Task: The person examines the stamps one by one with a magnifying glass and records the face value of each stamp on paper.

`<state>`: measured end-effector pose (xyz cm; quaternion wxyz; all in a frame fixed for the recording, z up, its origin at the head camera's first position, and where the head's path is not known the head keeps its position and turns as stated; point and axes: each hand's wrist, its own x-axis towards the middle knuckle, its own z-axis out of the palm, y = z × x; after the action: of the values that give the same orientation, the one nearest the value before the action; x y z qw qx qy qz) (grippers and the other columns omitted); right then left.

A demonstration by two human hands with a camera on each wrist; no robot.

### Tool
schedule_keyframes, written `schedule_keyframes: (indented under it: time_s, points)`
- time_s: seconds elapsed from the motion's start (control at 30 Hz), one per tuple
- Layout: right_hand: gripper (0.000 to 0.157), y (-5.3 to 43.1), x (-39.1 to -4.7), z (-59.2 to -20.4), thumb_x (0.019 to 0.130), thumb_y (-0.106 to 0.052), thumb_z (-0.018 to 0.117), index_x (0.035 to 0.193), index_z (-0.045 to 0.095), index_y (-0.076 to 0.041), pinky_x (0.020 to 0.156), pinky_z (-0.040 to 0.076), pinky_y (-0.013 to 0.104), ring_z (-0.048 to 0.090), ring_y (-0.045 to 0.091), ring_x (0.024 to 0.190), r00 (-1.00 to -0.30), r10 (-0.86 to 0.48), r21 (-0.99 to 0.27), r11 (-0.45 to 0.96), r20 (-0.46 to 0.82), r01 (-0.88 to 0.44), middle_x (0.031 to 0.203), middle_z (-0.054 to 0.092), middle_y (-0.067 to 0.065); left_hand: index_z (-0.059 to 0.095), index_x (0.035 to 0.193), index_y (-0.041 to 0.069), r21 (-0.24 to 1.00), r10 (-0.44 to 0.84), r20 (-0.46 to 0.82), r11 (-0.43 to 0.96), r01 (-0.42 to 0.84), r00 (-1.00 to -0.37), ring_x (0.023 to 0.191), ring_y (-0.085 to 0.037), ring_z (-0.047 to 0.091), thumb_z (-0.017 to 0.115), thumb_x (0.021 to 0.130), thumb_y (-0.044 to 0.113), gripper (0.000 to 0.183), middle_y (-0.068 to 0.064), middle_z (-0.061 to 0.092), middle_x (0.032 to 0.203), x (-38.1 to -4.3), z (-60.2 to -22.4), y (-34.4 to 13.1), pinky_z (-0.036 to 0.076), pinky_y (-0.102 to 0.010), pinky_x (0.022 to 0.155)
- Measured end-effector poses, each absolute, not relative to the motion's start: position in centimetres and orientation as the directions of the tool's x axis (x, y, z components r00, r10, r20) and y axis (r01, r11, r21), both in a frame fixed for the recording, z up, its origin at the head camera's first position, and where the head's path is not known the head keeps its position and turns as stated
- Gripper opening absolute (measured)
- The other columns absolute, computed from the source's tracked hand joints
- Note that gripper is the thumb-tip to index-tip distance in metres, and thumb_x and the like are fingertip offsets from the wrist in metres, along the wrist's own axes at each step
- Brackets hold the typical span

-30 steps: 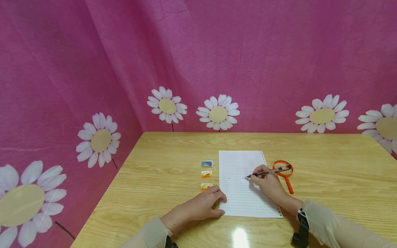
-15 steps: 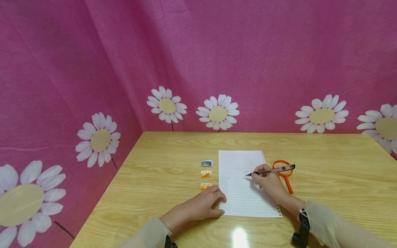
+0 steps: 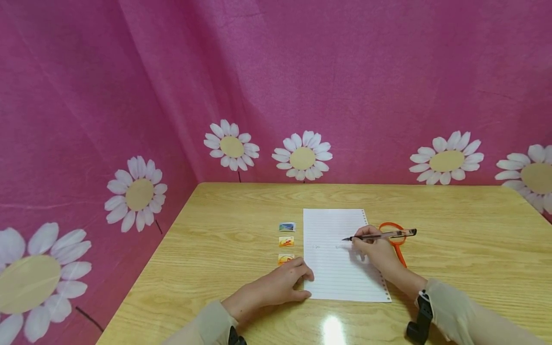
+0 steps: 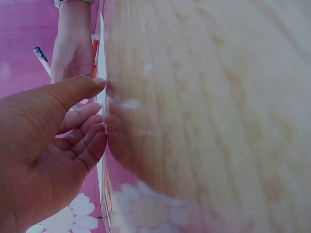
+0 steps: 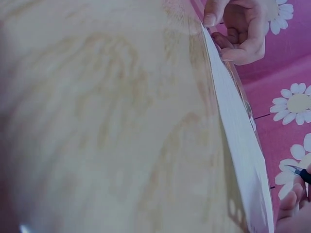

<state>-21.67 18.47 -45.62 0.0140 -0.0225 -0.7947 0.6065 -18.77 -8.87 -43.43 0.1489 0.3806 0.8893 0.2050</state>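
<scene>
My right hand (image 3: pixel 381 254) pinches a gel pen (image 3: pixel 394 234), its tip low over the lined paper sheet (image 3: pixel 340 282). A short row of faint handwriting crosses the sheet beside the tip. At the sheet's lower left edge rests my left hand (image 3: pixel 280 283), fingers loosely bent. In the left wrist view, the left hand's fingertips (image 4: pixel 99 138) press at the paper's edge. Seen from the right wrist, the pen's metal tip (image 5: pixel 293 168) pokes out past the fingers and stands apart from the sheet (image 5: pixel 240 141).
Three small stamp-like pictures lie in a column left of the sheet: a blue one (image 3: pixel 287 227), a yellow one (image 3: pixel 286 241) and another yellow one (image 3: pixel 285 258). A red-framed magnifying glass (image 3: pixel 400 255) lies partly behind the right hand. A pink flowered curtain (image 3: pixel 366 96) surrounds the wooden table (image 3: pixel 224 230).
The right hand has shifted slightly right and the pen now leans flatter, its tip lifted a little up the page. More faint writing shows there. The left hand stays put.
</scene>
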Motion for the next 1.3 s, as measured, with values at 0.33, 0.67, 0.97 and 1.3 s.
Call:
schedule_keyframes:
  time_s: [0.33,0.67,0.97,1.3]
  points:
    - [0.021,19.2,-21.6,-45.7,0.09,-0.009,0.065,0.103,0.054,0.003,0.055,0.042,0.021,0.048,0.004,0.065,-0.997,0.071,-0.963,0.267,0.039,-0.018,0.08,0.053,-0.011,0.064,0.115,0.012,0.488,0.743,-0.097,0.615,0.62,-0.662,0.086,-0.002,0.043,0.069,0.092,0.025,0.027,0.006,0.051,0.105,-18.9,-43.7,-9.0,0.04,-0.013,0.077]
    - [0.008,20.4,-21.5,-45.4,0.091,-0.007,0.065,0.095,0.059,-0.003,0.06,0.043,0.018,0.048,0.001,0.07,-0.992,0.095,-0.957,0.285,0.082,-0.052,0.082,0.053,-0.015,0.064,0.113,0.012,0.5,0.743,-0.097,0.612,0.612,-0.663,0.087,-0.001,0.043,0.069,0.092,0.026,0.026,0.006,0.052,0.106,-18.9,-43.8,-9.1,0.04,-0.012,0.079]
    - [0.019,22.1,-21.1,-45.0,0.092,-0.009,0.064,0.102,0.057,0.005,0.059,0.044,0.019,0.049,-0.001,0.068,-0.986,0.12,-0.953,0.292,0.116,-0.077,0.081,0.055,-0.02,0.064,0.113,0.012,0.508,0.735,-0.104,0.618,0.6,-0.67,0.087,-0.001,0.043,0.07,0.091,0.025,0.027,0.007,0.051,0.105,-18.8,-43.5,-9.2,0.041,-0.013,0.079]
    - [0.011,24.9,-20.8,-45.0,0.095,-0.014,0.063,0.101,0.06,-0.006,0.061,0.047,0.018,0.052,-0.003,0.069,-0.983,0.16,-0.951,0.307,0.092,-0.039,0.079,0.056,-0.025,0.063,0.113,0.011,0.516,0.739,-0.099,0.611,0.601,-0.667,0.087,-0.001,0.044,0.07,0.091,0.023,0.026,0.007,0.051,0.103,-18.8,-43.6,-9.1,0.04,-0.012,0.078]
